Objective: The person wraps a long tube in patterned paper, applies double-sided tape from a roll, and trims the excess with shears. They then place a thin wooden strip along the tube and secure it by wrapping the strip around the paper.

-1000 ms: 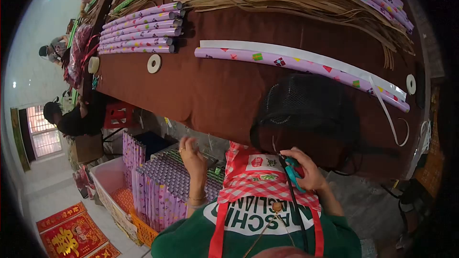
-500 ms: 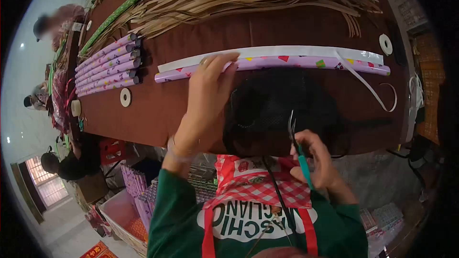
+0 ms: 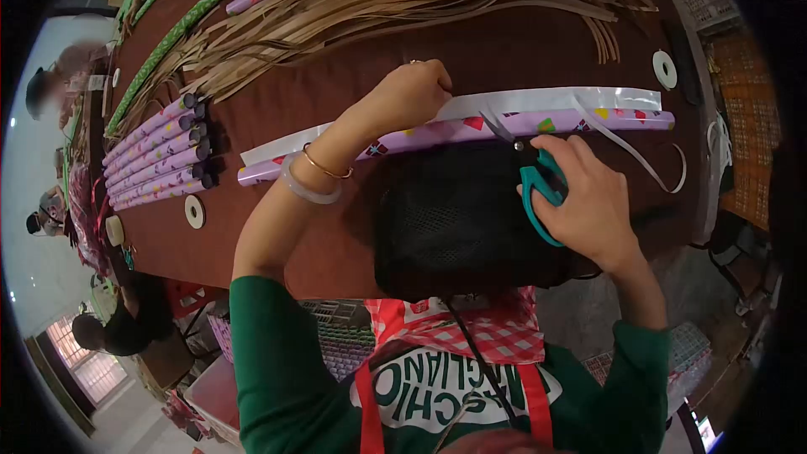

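Observation:
A long roll of purple patterned wrapping paper lies across the brown cloth, a white strip along its far edge. My left hand is over the white strip near the roll's middle, its fingers curled closed; whatever is between them is hidden. In my right hand is a pair of scissors with teal handles. Their blades are apart and reach over the roll, pointing toward my left hand. A narrow white ribbon curls off the roll's right part. Black mesh fabric sits just below the roll.
Several purple rolls are stacked at the left, beside a white tape ring. Brown paper strips stretch across the back. Another tape ring lies at the right. A person sits beyond the table's left end.
My left hand has moved right along the roll, and its fingers have curled shut. My right hand has raised the scissors from near the table edge to the roll, with the blades now spread.

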A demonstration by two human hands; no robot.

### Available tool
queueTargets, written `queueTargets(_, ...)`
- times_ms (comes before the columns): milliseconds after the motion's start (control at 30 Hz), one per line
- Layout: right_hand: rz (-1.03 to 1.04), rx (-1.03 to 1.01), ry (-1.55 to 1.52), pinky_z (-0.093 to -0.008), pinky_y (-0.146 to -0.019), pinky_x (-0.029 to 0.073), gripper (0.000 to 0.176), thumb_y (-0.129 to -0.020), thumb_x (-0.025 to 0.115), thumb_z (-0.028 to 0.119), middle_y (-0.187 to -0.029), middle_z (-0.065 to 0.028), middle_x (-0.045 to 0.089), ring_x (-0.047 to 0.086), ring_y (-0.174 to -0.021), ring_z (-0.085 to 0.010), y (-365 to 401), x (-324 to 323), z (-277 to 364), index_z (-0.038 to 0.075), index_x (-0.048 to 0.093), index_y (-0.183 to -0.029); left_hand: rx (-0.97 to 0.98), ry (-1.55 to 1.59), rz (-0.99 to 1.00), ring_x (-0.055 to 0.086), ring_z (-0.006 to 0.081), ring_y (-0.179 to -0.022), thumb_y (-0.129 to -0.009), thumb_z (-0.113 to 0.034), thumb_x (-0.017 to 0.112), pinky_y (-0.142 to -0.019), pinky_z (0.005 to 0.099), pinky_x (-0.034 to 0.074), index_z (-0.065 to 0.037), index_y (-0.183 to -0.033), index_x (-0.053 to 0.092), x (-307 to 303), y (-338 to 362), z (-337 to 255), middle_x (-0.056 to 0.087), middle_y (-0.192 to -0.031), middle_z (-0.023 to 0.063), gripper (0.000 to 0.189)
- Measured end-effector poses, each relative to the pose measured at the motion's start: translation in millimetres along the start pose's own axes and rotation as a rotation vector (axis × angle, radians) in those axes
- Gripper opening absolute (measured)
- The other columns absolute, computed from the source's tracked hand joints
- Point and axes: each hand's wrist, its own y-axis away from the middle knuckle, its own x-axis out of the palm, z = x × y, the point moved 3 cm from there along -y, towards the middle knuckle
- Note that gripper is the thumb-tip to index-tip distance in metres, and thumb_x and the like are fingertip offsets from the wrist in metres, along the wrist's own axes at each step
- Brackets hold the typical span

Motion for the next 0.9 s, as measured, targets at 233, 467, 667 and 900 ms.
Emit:
queueTargets(233, -0.006, 0.011, 0.037, -0.0401, -0.061, 0.047, 0.041, -0.071, 0.067, 0.025, -0.094, -0.0082, 0.059, 0.061, -0.076, -0.0307, -13, 14, 2, 0.013, 0.056, -0.109, 0.119, 0.117, -0.058, 0.062, 0.0230, -0.078, -0.077, -0.003, 0.057, -0.069, 0.0316, 0.049, 0.003, -0.099, 0.058, 7, -1, 5, 0.064, -0.086, 0.0139, 0.022)
queueTargets(467, 0.065, 0.046, 0.054, -0.0402, -0.062, 0.047, 0.039, -0.073, 0.065, 0.025, -0.093, -0.0077, 0.059, 0.061, -0.075, -0.0304, -21, 15, -1, 0.013, 0.055, -0.108, -0.001, 0.217, 0.063, 0.062, 0.0210, -0.081, -0.077, -0.001, 0.056, -0.073, 0.0305, 0.049, 0.003, -0.104, 0.055, 3, -1, 2, 0.064, -0.089, 0.0152, 0.026)
queueTargets(667, 0.102, 0.014, 0.058, -0.0408, -0.065, 0.046, 0.036, -0.073, 0.063, 0.026, -0.089, -0.0071, 0.059, 0.059, -0.075, -0.0301, -24, 14, 1, 0.013, 0.056, -0.106, -0.100, 0.242, 0.180, 0.062, 0.0206, -0.084, -0.077, -0.008, 0.059, -0.074, 0.0299, 0.048, 0.004, -0.106, 0.055, -1, -3, 3, 0.064, -0.094, 0.0154, 0.031)
queueTargets(900, 0.208, -0.058, 0.117, -0.0445, -0.070, 0.045, 0.038, -0.072, 0.059, 0.030, -0.088, -0.0167, 0.062, 0.060, -0.080, -0.0340, -32, 6, 12, 0.004, 0.059, -0.099, -0.115, 0.331, 0.271, 0.059, 0.0172, -0.090, -0.076, -0.009, 0.063, -0.080, 0.0267, 0.047, 0.007, -0.111, 0.053, 0, -10, 14, 0.064, -0.098, 0.0128, 0.039)
